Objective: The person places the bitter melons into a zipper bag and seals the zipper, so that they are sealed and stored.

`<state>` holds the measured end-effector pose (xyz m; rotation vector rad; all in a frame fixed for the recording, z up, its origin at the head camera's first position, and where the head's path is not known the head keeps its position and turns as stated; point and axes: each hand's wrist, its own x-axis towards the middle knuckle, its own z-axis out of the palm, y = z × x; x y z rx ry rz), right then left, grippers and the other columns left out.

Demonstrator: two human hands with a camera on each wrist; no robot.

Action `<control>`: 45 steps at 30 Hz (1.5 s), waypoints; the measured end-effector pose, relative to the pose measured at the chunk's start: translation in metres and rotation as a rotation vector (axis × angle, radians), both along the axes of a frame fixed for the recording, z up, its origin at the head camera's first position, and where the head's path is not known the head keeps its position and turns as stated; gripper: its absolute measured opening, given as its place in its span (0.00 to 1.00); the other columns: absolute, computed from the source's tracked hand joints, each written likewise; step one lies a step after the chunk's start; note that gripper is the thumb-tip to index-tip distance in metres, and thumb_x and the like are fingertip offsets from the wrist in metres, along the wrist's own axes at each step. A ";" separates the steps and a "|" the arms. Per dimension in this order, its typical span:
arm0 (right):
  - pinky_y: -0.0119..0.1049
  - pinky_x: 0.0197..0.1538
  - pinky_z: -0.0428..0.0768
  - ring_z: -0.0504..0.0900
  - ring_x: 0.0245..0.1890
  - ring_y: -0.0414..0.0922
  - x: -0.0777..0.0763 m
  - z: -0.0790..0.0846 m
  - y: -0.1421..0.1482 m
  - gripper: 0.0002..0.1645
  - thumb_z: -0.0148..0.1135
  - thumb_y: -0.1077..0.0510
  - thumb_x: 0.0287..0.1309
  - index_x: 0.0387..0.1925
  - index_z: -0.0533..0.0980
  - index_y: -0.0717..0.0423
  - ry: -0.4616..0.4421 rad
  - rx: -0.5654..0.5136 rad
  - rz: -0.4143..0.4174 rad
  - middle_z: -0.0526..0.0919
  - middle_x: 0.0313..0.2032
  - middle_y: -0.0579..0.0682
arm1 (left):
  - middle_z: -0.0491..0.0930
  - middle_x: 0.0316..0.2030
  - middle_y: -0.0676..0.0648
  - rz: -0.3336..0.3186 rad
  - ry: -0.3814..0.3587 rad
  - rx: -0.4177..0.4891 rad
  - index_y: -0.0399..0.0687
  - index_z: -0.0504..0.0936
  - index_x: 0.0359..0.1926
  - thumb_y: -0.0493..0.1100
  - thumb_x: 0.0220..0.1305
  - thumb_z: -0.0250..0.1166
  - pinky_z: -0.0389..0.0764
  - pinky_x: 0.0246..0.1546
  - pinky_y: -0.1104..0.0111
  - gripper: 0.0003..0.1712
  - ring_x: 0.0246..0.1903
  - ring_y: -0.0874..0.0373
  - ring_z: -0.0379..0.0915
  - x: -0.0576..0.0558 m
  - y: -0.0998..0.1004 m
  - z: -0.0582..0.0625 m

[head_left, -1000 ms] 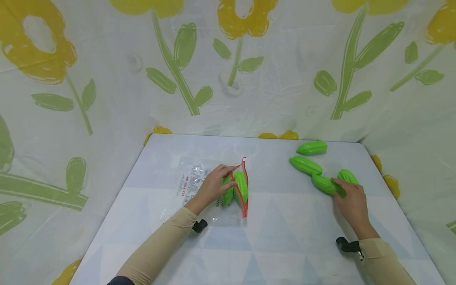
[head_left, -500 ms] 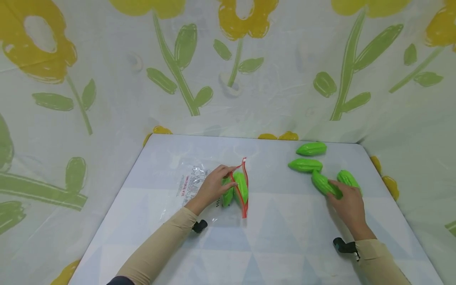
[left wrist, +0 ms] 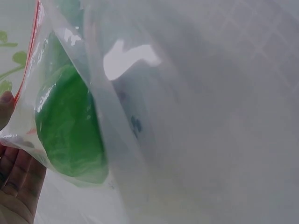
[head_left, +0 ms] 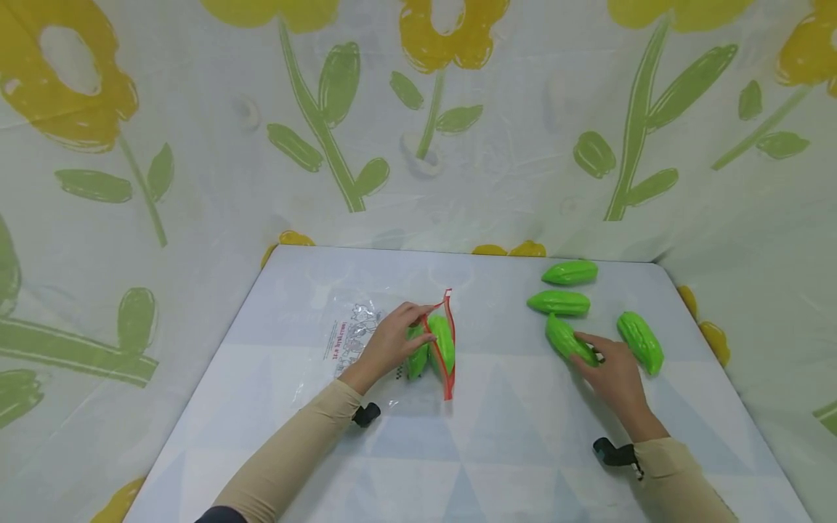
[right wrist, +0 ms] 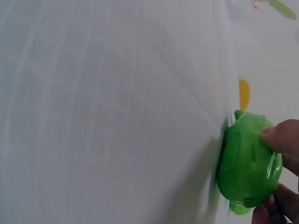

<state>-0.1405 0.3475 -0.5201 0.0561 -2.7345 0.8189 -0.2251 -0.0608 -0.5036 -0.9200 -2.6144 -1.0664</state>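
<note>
My left hand (head_left: 392, 338) pinches the red-edged mouth of a clear zip bag (head_left: 349, 363) with black and red print, keeping it parted. Just inside the mouth lie two bright green, ridged, gourd-like pieces, one (head_left: 442, 338) in front of the other (head_left: 416, 357). The left wrist view shows one green piece (left wrist: 70, 128) through the plastic. On the right, my right hand (head_left: 615, 374) grips another green gourd-like piece (head_left: 562, 336) between thumb and fingers. The right wrist view shows this ridged piece (right wrist: 247, 163) close up, with a small stub at its end.
Two more green pieces, one (head_left: 570, 272) near the back edge and one (head_left: 559, 303) in front of it, lie on the pale patterned table (head_left: 510, 428). Another (head_left: 641, 343) lies right of my right hand. Flower-printed sheeting (head_left: 523, 145) surrounds the table.
My right hand has moved left with the gripped green piece, away from the one on the right. The piece behind it has turned to lie more level. My left hand has stayed at the bag.
</note>
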 end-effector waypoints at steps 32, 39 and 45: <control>0.39 0.32 0.81 0.84 0.45 0.57 0.000 0.001 -0.038 0.36 0.67 0.40 0.65 0.68 0.73 0.52 -0.212 -0.104 0.054 0.79 0.58 0.64 | 0.78 0.49 0.51 0.008 0.005 -0.008 0.49 0.77 0.67 0.48 0.62 0.74 0.81 0.44 0.66 0.33 0.42 0.59 0.73 0.003 0.000 0.004; 0.39 0.32 0.81 0.84 0.44 0.57 0.000 0.002 -0.037 0.38 0.69 0.42 0.64 0.70 0.71 0.52 -0.236 -0.111 0.090 0.80 0.57 0.65 | 0.79 0.50 0.48 0.008 0.000 -0.002 0.49 0.77 0.67 0.47 0.62 0.75 0.81 0.45 0.64 0.33 0.43 0.58 0.73 0.003 0.000 0.004; 0.39 0.34 0.81 0.84 0.43 0.55 0.000 0.001 -0.038 0.39 0.70 0.43 0.63 0.71 0.71 0.52 -0.248 -0.121 0.111 0.78 0.60 0.65 | 0.79 0.50 0.48 0.006 -0.004 0.000 0.49 0.77 0.67 0.47 0.62 0.75 0.82 0.45 0.64 0.33 0.43 0.57 0.74 0.003 0.000 0.005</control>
